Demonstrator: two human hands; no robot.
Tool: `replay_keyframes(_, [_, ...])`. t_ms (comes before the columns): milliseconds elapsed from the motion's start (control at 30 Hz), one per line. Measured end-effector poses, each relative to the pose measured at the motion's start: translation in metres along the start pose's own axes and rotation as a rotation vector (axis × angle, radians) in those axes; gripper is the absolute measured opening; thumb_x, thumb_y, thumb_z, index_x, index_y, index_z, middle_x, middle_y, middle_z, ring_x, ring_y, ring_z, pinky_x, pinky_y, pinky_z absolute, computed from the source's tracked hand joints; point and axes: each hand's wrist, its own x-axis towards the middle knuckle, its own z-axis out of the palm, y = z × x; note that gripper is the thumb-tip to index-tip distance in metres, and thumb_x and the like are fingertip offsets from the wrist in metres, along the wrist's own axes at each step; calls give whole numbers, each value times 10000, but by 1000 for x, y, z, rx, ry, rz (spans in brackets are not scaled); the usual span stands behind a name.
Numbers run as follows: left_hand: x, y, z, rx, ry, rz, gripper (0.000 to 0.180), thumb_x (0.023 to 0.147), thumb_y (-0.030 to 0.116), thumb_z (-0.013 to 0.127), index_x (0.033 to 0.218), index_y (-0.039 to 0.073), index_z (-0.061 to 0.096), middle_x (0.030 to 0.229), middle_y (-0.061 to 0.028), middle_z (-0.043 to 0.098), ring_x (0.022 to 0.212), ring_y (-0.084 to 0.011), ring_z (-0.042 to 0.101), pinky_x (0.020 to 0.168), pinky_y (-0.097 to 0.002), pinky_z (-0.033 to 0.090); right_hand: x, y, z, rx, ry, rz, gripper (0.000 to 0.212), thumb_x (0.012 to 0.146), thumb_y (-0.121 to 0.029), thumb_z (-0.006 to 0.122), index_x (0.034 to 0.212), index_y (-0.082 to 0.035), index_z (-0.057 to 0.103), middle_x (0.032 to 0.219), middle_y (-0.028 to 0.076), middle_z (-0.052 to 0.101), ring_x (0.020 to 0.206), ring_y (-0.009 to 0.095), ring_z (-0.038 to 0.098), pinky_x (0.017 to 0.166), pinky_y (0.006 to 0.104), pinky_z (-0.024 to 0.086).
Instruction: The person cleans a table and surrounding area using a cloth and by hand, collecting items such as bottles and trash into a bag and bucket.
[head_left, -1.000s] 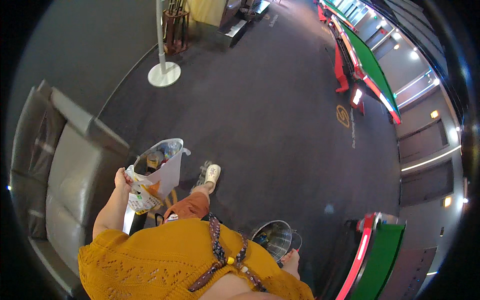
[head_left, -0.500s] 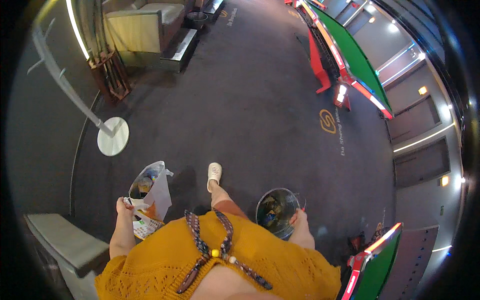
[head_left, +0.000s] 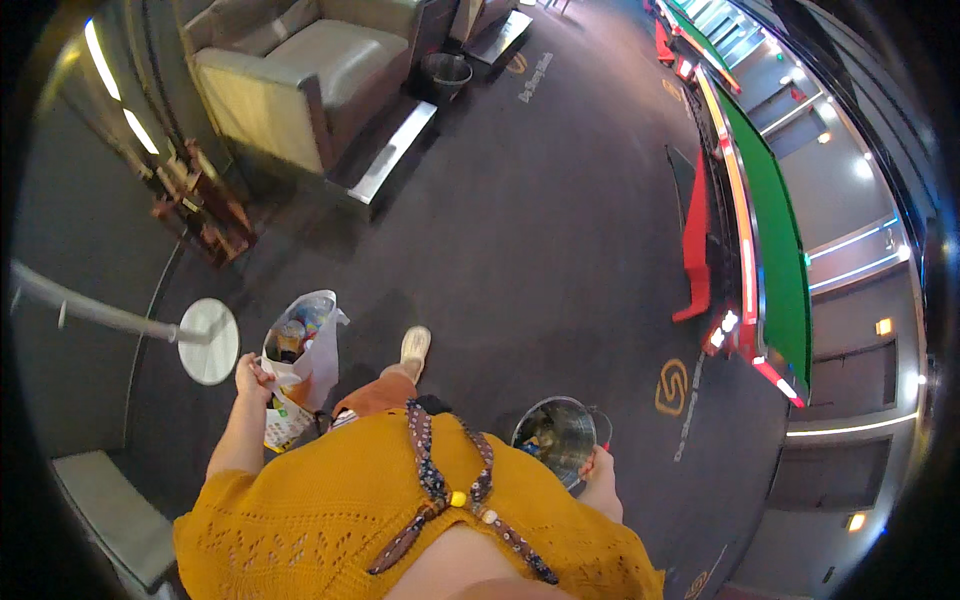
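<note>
My left hand (head_left: 254, 379) is closed on the top edge of a white plastic bag (head_left: 320, 365), which hangs at my left side. Through the bag's mouth I see bottles and cups, clear and coloured. On the other side, my right hand (head_left: 599, 472) grips a shiny metal bucket (head_left: 577, 432) near its rim, beside the wire handle with a red grip. A little mixed litter lies in the bottom of the bucket, too small to name.
Left of the bag stands a coat rack's round white base (head_left: 209, 342). Beyond it are a cue rack (head_left: 215, 220), a grey armchair (head_left: 345, 60), a metal-edged platform (head_left: 395, 155) and a dark bin (head_left: 446, 72). A green billiard table (head_left: 770, 210) runs along the right; a padded seat (head_left: 112, 515) is lower left.
I have stepped forward and turned somewhat left. The armchair and cue rack look nearer, and the billiard table has shifted rightward and down. Both hands keep hold of the bag and bucket.
</note>
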Motion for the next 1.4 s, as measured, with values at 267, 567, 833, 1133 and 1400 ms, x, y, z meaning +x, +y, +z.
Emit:
replay_keyframes(267, [19,-5,245,-59,74,-47,192,783,170,469,620,152,369,429,43,214,325,-107,212,363,-264,300,32,-201,156,-87,38,-100,291,817,-236,462,571,-116,365,404,26,279,298,172,291,293,342,247])
replay_keyframes(567, [7,-9,482,-239,8,-119,290,764,182,511,545,139,327,433,36,246,351,-108,227,504,-257,360,116,-435,401,-420,-197,-109,249,790,-265,508,630,-104,406,428,19,313,323,180,328,329,352,332])
replay_keyframes(833, [21,-28,628,-307,-38,-144,232,749,190,528,582,134,377,442,38,263,372,-110,258,552,-282,353,146,-643,581,-870,-352,-414,150,773,-246,514,716,-128,442,495,7,360,354,142,336,332,308,313])
replay_keyframes(1133, [44,-73,779,-235,275,-35,195,795,172,472,618,131,401,475,36,215,401,-110,229,530,-296,358,152,-773,836,-759,-507,-491,138,764,-193,537,756,-128,415,536,0,387,377,115,351,336,288,314])
replay_keyframes(1400, [-23,-95,828,-289,662,47,231,777,216,541,600,149,409,445,50,217,393,-90,223,442,-244,293,209,-855,1010,-916,-597,-596,137,738,-173,556,769,-124,432,610,1,434,435,114,397,389,270,376])
